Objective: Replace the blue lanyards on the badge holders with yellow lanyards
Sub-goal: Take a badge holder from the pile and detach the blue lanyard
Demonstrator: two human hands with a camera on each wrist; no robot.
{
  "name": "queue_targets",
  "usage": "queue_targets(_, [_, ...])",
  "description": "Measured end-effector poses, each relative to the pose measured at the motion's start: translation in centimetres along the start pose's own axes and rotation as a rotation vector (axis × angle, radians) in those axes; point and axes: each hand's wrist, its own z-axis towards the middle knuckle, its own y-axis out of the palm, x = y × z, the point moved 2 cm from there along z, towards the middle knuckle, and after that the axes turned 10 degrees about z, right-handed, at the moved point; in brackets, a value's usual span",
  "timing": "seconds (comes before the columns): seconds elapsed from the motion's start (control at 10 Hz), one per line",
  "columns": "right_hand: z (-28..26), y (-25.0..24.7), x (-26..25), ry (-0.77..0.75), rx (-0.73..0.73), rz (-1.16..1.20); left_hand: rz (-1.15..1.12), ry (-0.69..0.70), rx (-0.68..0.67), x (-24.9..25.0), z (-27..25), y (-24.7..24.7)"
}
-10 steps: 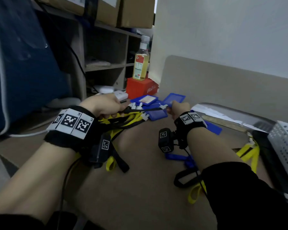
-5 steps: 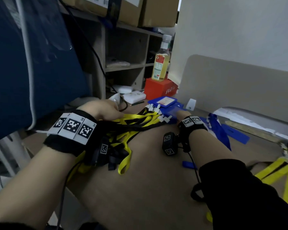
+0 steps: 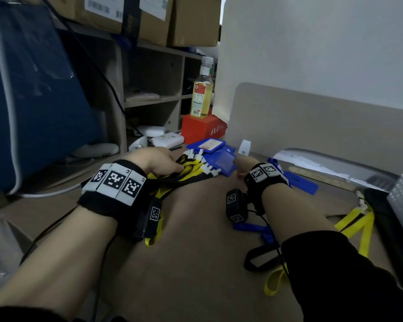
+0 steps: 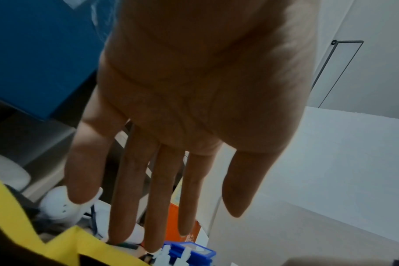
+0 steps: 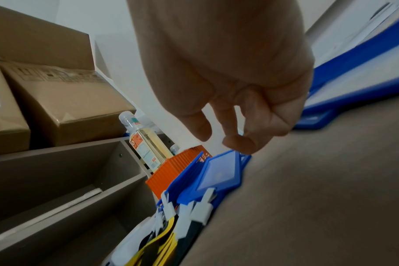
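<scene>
**Stacking finished badge holders, yellow lanyards bunched at left**

We judge the step in hand as tidying the done pile: blue badge holders [image 3: 221, 158] with white clips [image 3: 208, 169] already on yellow lanyards [image 3: 191, 169], lying at the far edge of the desk [image 3: 196, 263] beside the orange box [image 3: 203, 129]. To do it well we keep the straps pinned flat under the left hand [image 3: 157, 160] so the clips don't tangle, and nudge the top holder square with the right hand [image 3: 241, 165] rather than drag it, since the clips are small and could snag a neighbouring strap. Loose blue lanyards [image 3: 254, 228] sit near the right forearm, another yellow one [image 3: 356, 223] well to the right; we should keep those apart from the pile.

Views differ. The head view shows the whole layout but hides both sets of fingers behind the wrists. The left wrist view shows the left hand [image 4: 194, 108] with fingers straight and spread, gripping nothing, tips down by the clips and a holder. The right wrist view shows the right hand [image 5: 228, 81] with fingers curled, fingertips [image 5: 239, 144] at the top edge of a holder [image 5: 219, 172]; whether they pinch it or just touch it we cannot tell. That view also shows the holders fanned edge-on, which the head view flattens.
</scene>
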Motion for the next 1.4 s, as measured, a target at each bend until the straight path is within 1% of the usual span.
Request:
queue_targets(0.1, [-1.6, -2.3, -0.3, -0.052, -0.034, 0.070, 0.010, 0.074, 0.001, 2.1, 0.3, 0.2])
queue_targets(0.2, [-2.6, -4.7, 0.2, -0.045, -0.010, 0.087, 0.040, 0.170, 0.026, 4.5, 0.8, 0.6])
queue_targets(0.3, [-3.3, -7.4, 0.8, -0.033, 0.056, 0.096, 0.056, 0.253, 0.008, 7.2, 1.6, 1.3])
queue_targets(0.4, [-2.7, -9.9, 1.8, -0.019, 0.150, 0.007, 0.000, 0.325, -0.067, 10.0, 2.8, 1.8])
queue_targets(0.5, [-0.5, -12.3, 3.3, 0.029, 0.233, -0.051, -0.067, 0.386, -0.134, 12.9, 3.9, 2.2])
queue_targets(0.6, [-0.9, -13.2, 3.5, 0.121, 0.197, -0.115, -0.055, 0.426, -0.159, 15.1, 4.9, 2.3])
queue_targets(0.7, [-0.6, -13.9, 4.1, 0.152, 0.155, -0.164, -0.024, 0.448, -0.168, 16.9, 6.4, 2.5])
queue_targets(0.8, [0.6, -14.2, 4.5, 0.144, 0.090, -0.357, -0.006, 0.435, -0.209, 18.7, 8.0, 3.3])
queue_targets(0.9, [1.0, -14.0, 4.6, 0.193, -0.042, -0.567, 0.026, 0.426, -0.276, 20.3, 9.7, 4.1])
queue_targets(1.0, [1.0, -14.0, 4.5, 0.199, -0.085, -0.660, 0.096, 0.425, -0.264, 21.1, 10.8, 4.6])
queue_targets(1.1, [1.4, -13.8, 4.3, 0.154, -0.077, -0.692, 0.074, 0.399, -0.244, 21.5, 11.6, 5.1])
queue_targets(1.2, [2.3, -13.6, 5.4, 0.173, -0.105, -0.409, -0.090, 0.364, -0.272, 21.8, 12.1, 5.6])
queue_targets(1.3, [2.1, -13.6, 6.4, 0.236, -0.073, 0.054, -0.303, 0.286, -0.272, 21.8, 12.8, 6.0])
queue_targets(1.4, [1.5, -13.8, 6.5, 0.281, -0.059, 0.368, -0.460, 0.229, -0.221, 21.6, 13.5, 6.2])
